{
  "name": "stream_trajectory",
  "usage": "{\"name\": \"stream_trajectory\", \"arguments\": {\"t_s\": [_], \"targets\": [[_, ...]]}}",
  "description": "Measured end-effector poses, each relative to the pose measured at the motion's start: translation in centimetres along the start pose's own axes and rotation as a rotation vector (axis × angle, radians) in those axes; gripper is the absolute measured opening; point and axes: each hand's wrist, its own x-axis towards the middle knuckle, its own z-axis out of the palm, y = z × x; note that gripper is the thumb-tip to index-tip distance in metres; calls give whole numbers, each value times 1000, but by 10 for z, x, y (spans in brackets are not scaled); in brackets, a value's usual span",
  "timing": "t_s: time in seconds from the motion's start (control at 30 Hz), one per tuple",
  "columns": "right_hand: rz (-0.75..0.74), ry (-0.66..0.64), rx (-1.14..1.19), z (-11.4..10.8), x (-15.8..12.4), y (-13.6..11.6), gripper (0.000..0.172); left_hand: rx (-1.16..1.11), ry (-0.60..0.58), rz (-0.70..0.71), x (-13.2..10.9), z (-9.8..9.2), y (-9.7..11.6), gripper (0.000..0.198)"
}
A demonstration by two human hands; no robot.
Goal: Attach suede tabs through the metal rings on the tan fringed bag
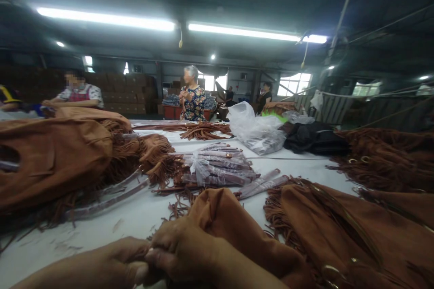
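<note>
The left hand [115, 262] and right hand [186, 248] meet, fingers curled; whether they grip anything, I cannot tell. A soft, creased brown bag [233, 221] lies just right of them. White tabletop [101, 221] opens to the left; plastic-wrapped straps [220, 165] lie farther off.

The brown bag [237, 226] looks matt, suede-like — the plastic sack [256, 132] glossy and crinkled.

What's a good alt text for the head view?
The person's left hand and right hand meet over a white table by a brown bag; what, if anything, they hold is hidden. Beyond are plastic-wrapped straps and a translucent plastic bag, with fringed brown bags to both sides and co-workers farther back.
</note>
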Motion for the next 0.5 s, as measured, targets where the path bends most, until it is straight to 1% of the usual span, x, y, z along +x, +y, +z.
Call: {"name": "stream_trajectory", "arguments": {"t_s": [0.07, 0.13, 0.23, 0.33, 0.43, 0.5], "targets": [[-6, 0, 21, -1, 0, 2, 21, -76, 16, -15, -2, -2, -1, 56], [-8, 8, 25, -1, 1, 2, 21, -140, 73, 16, -1, 1, -4, 63], [18, -14, 21, -1, 2, -3, 18, -208, 152, 47, 1, 11, -12, 66], [18, -49, 31, 1, 3, -9, 16, -311, 238, 20, 3, 23, -19, 69], [11, -7, 48, 7, 4, -8, 13, -412, 320, -22, 6, 30, -23, 74], [-2, 60, 52, 12, 4, -4, 13, -463, 378, -37, 9, 30, -23, 73]]}}
